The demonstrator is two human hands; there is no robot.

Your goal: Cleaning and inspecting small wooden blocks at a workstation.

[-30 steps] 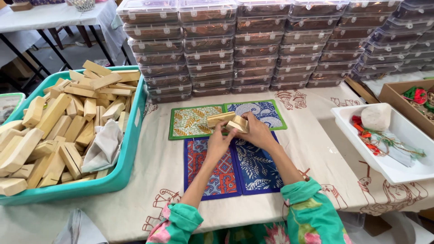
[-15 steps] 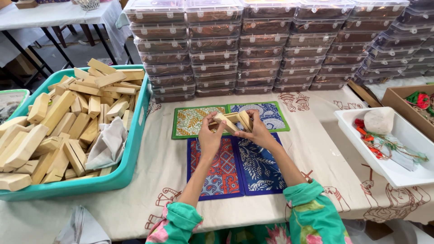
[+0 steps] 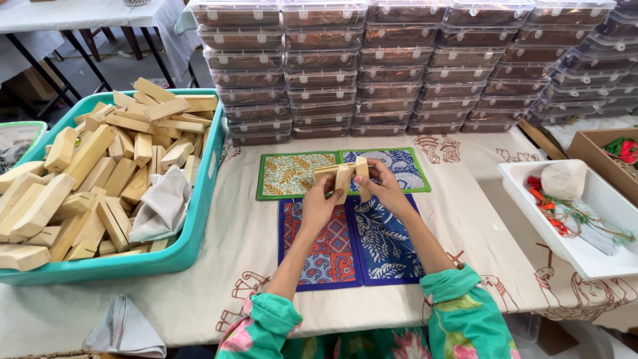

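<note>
My left hand (image 3: 320, 203) and my right hand (image 3: 384, 188) meet above four patterned cloth mats (image 3: 335, 247) on the table. Together they grip a small set of pale wooden pieces (image 3: 343, 174), two of them upright and one lying across behind. The left fingers pinch the left upright piece; the right fingers hold the right one. Both forearms come up from green floral sleeves (image 3: 458, 312) at the bottom edge.
A teal tub (image 3: 193, 219) at the left is heaped with wooden blocks (image 3: 93, 179) and a grey cloth (image 3: 159, 206). Stacked clear lidded boxes (image 3: 399, 66) line the back. A white tray (image 3: 525, 193) with ribbons sits at the right, a cardboard box (image 3: 588, 153) behind it.
The wooden pieces have been turned from lying flat to standing upright between my hands. Both hands have shifted slightly right and away from me.
</note>
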